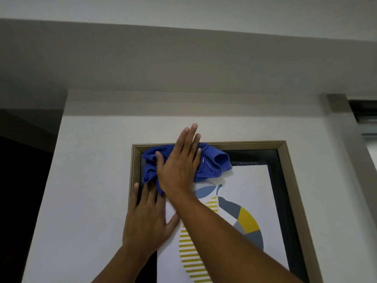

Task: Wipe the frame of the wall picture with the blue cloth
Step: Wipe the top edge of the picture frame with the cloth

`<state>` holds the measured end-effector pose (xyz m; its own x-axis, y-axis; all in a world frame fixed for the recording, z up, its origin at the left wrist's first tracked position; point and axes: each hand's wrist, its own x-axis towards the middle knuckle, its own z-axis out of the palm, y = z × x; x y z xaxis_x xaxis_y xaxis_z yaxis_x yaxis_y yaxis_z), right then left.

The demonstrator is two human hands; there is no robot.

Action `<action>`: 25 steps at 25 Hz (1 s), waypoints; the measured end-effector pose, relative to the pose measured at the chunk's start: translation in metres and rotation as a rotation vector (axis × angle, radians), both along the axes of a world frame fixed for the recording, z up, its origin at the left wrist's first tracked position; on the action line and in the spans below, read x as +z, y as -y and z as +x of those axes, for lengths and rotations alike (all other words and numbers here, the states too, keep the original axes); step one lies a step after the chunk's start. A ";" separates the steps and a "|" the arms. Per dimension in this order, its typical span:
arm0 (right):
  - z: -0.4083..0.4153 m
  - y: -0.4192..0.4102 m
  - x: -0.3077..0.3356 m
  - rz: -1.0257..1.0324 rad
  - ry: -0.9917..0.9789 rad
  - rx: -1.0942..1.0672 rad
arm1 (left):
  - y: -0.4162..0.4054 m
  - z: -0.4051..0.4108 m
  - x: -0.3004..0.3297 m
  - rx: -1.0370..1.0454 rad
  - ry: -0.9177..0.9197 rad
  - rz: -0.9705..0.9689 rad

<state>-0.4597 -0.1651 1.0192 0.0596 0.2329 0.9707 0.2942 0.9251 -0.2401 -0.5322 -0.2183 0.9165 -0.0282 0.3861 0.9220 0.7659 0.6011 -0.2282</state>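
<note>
**Cloth pressed to the top-left corner of the frame**

The blue cloth (206, 164) lies bunched against the upper left of the wall picture (244, 201), covering the left part of the top rail of its pale gold frame (285, 160) and spilling down onto the dark inner border. The right hand (179, 166) presses it flat, palm to the cloth, fingers (189, 137) spread and extended past the top rail onto the wall; they are open, pressing rather than gripping. The left hand (146, 217) rests flat on the picture's left side beneath the cloth, fingers open, touching the left rail, apparently steadying it.

The cloth looks soft, light and limp, so it should fold around the rail's edge readily; a flat palm suits it better than a pinch. The frame seems rigid but only hung, so heavy pressure could tilt or shift it.

The picture's long axis runs vertically. The cloth's crumpled mass stretches roughly along the top rail, left to right.
</note>
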 end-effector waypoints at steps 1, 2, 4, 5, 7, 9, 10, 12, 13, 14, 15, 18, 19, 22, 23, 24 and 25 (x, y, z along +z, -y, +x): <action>0.003 -0.005 -0.001 -0.001 0.018 -0.008 | 0.002 -0.002 0.000 0.001 0.000 0.006; 0.011 -0.014 -0.004 0.006 0.030 -0.028 | 0.005 -0.004 -0.001 0.001 -0.005 0.012; 0.036 -0.043 -0.009 -0.002 0.013 -0.087 | 0.012 -0.008 -0.002 -0.001 -0.036 0.019; 0.052 -0.060 -0.008 -0.029 -0.017 -0.120 | 0.016 -0.011 -0.003 -0.009 -0.056 0.013; 0.085 -0.094 -0.006 -0.123 -0.078 -0.178 | 0.020 -0.015 -0.006 -0.020 -0.079 -0.008; 0.111 -0.119 -0.006 -0.268 -0.127 -0.236 | 0.021 -0.016 -0.007 -0.032 -0.077 -0.012; 0.116 -0.124 -0.007 -0.344 -0.142 -0.263 | 0.022 -0.015 -0.006 -0.037 -0.074 -0.011; 0.111 -0.121 -0.009 -0.462 -0.153 -0.284 | 0.021 -0.013 -0.005 -0.046 -0.075 -0.015; 0.105 -0.115 -0.009 -0.494 -0.155 -0.276 | 0.021 -0.012 -0.006 -0.053 -0.074 -0.018; 0.098 -0.107 -0.007 -0.509 -0.157 -0.261 | 0.022 -0.012 -0.005 -0.062 -0.068 -0.020; 0.091 -0.097 -0.005 -0.516 -0.154 -0.244 | 0.022 -0.012 -0.004 -0.069 -0.061 -0.024; 0.057 -0.055 -0.008 -0.466 -0.105 -0.185 | 0.022 -0.011 -0.003 -0.085 -0.051 -0.027; 0.040 -0.035 -0.011 -0.427 -0.073 -0.157 | 0.022 -0.011 -0.004 -0.087 -0.054 -0.031; -0.014 0.021 -0.008 -0.288 -0.002 -0.054 | 0.022 -0.016 -0.005 -0.116 -0.060 -0.043; -0.025 0.033 -0.007 -0.269 -0.008 -0.036 | 0.022 -0.018 -0.005 -0.131 -0.038 -0.046; -0.031 0.037 -0.004 -0.254 -0.013 -0.049 | 0.022 -0.019 -0.005 -0.144 -0.021 -0.040; -0.033 0.036 -0.001 -0.230 -0.013 -0.078 | 0.021 -0.019 -0.005 -0.149 -0.015 -0.029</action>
